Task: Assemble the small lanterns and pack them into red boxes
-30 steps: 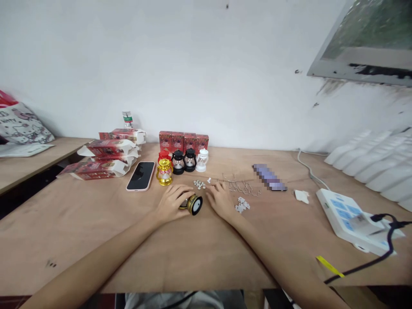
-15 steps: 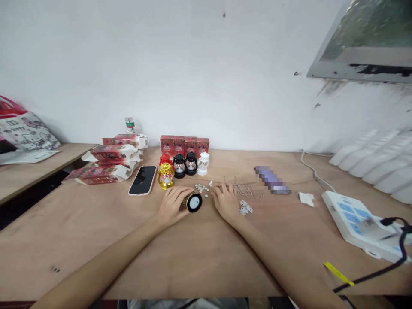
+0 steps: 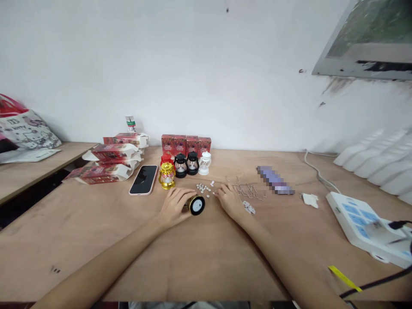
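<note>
My left hand (image 3: pixel 174 206) is wrapped round a small gold lantern (image 3: pixel 196 204) that lies on its side on the wooden table (image 3: pixel 199 257), its black-and-white base facing me. My right hand (image 3: pixel 229 200) rests on the table just right of it, fingers curled down beside several small round button cells (image 3: pixel 202 187) and white plastic pieces (image 3: pixel 249 208); whether it pinches anything I cannot see. Behind stand a gold lantern (image 3: pixel 167 176), a red one, two black lanterns (image 3: pixel 186 164) and a white lantern (image 3: pixel 204 163).
Red boxes (image 3: pixel 186 144) line the wall; flattened red cartons (image 3: pixel 111 161) and a phone (image 3: pixel 143 179) lie at left. Thin wire handles (image 3: pixel 247 189) lie at right, then a white device (image 3: pixel 367 223) with a black cable. A side bench (image 3: pixel 28 165) holds a printed bag.
The view has shifted slightly. My left hand has turned the lying lantern so its base faces me more. My right hand has drawn a little nearer the button cells.
</note>
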A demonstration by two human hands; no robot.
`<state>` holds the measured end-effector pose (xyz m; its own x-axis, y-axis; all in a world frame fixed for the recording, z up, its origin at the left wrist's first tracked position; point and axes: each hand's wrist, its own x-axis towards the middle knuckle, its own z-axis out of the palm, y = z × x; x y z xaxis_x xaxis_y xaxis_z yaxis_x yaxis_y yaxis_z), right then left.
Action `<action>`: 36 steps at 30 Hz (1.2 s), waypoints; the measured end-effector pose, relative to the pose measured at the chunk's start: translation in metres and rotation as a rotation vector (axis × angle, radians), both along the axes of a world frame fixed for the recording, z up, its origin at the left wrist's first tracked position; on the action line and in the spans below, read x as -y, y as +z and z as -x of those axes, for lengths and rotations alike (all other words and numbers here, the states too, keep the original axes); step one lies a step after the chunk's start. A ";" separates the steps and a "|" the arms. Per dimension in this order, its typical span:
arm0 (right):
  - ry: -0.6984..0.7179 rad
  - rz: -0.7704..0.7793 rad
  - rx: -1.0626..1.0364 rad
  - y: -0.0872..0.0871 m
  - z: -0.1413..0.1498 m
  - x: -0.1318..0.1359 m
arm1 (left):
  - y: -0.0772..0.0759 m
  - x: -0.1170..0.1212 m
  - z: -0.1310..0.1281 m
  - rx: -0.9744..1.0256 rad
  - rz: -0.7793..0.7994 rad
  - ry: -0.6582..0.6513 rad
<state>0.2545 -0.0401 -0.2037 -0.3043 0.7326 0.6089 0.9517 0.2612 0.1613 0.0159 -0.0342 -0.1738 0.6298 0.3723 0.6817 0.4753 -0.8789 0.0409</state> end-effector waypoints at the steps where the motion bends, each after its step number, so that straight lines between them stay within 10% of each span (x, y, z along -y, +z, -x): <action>1: 0.016 -0.001 0.020 -0.001 -0.001 -0.001 | 0.000 0.000 0.000 -0.007 0.006 0.004; 10: 0.068 -0.043 -0.063 -0.002 0.002 -0.002 | 0.001 0.001 0.000 0.005 -0.002 0.015; 17: 0.433 -0.236 -0.545 0.020 0.029 0.032 | 0.000 0.001 0.000 0.032 0.007 0.151; 36: 0.512 -0.405 0.024 0.025 0.042 0.037 | 0.000 0.005 -0.002 -0.038 -0.116 0.178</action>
